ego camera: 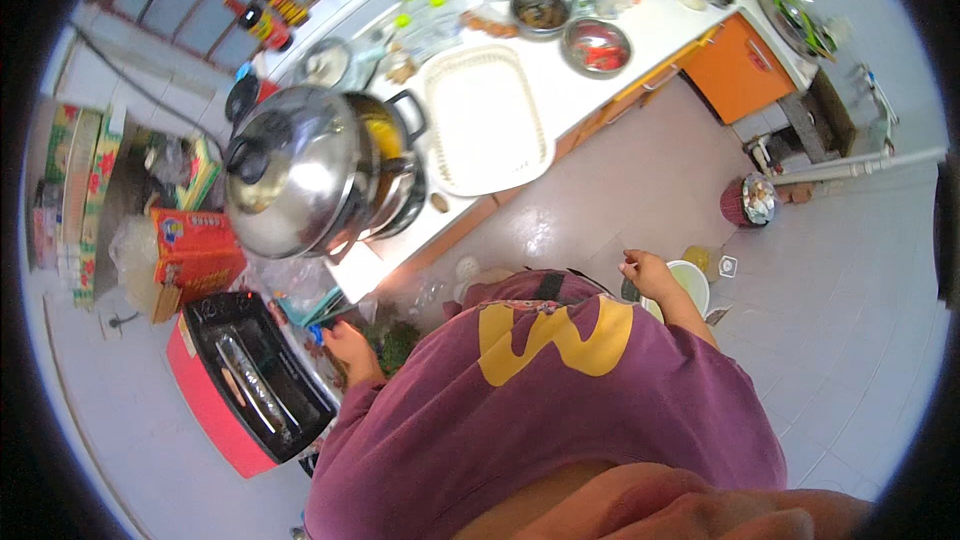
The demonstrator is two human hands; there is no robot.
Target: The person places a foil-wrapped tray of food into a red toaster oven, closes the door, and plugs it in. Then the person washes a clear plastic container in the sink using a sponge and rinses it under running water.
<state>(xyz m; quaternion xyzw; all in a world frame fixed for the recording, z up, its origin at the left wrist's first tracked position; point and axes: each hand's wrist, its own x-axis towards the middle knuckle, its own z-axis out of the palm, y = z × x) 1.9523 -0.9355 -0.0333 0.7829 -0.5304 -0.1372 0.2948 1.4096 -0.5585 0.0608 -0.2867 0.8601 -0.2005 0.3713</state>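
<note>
My left hand (349,345) is low at the left, by the edge of a cluttered stand. Its fingers are at a small blue item (315,334) beside a teal plastic bag (322,307); whether they grip it cannot be seen. Held out at my right side, my right hand (649,274) has loosely bent fingers with nothing visible in them. Behind that hand stands a pale bucket (688,283) on the floor. On the counter before me are a large lidded steel steamer pot (300,172) and a white plastic basket (487,120).
A red and black countertop appliance (251,382) stands left of me. Farther along the white counter (645,34) are steel bowls (596,49) and bottles (274,22). Orange cabinet doors (739,64) line the far corner. A jug of yellow liquid (697,259) and a bin (746,200) sit on the floor.
</note>
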